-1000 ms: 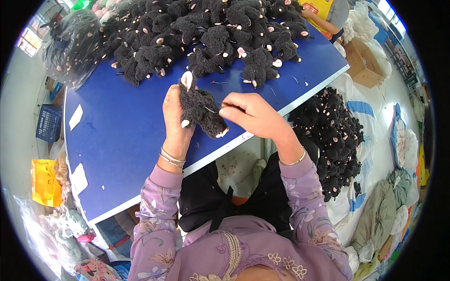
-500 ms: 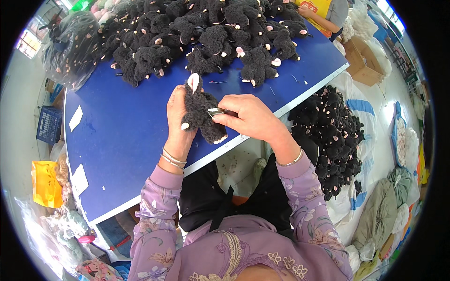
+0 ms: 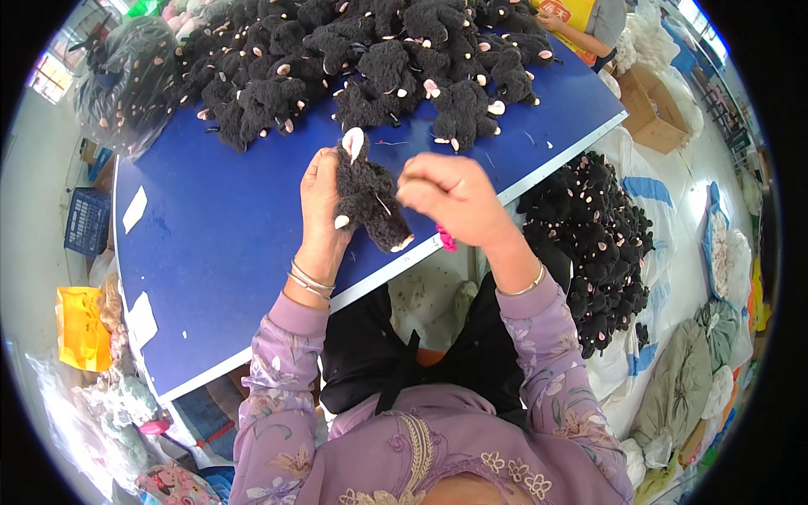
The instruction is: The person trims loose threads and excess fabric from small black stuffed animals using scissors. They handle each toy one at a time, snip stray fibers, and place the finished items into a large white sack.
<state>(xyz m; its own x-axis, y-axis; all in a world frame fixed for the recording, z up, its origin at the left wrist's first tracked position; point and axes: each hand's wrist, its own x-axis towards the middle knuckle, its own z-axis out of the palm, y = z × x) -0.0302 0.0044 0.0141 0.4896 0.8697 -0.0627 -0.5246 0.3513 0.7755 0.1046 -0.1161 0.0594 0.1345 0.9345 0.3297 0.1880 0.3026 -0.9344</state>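
My left hand (image 3: 318, 198) is closed around a small black curly plush toy (image 3: 370, 202), held upright above the table's front edge. A pink-lined ear sticks up at its top, and pale tips show at its side and lower end. A thin pale thread stands out from its right side. Just right of the toy is my right hand (image 3: 454, 198), fingers pinched together and slightly blurred. Something bright pink (image 3: 447, 239) pokes out below that hand; what the fingers grip is hidden.
Many black plush toys (image 3: 387, 71) heap along the far side of the blue table (image 3: 227, 244). More fill a white sack (image 3: 589, 252) at my right. A bulging plastic bag (image 3: 130, 93) stands far left. Another person's arm (image 3: 581, 34) shows at the far right, near a cardboard box (image 3: 652, 109).
My right hand has drawn slightly up and away from the toy. The metal tool tip seen in it earlier is out of sight, and the pink thing has appeared below. The toy has turned slightly.
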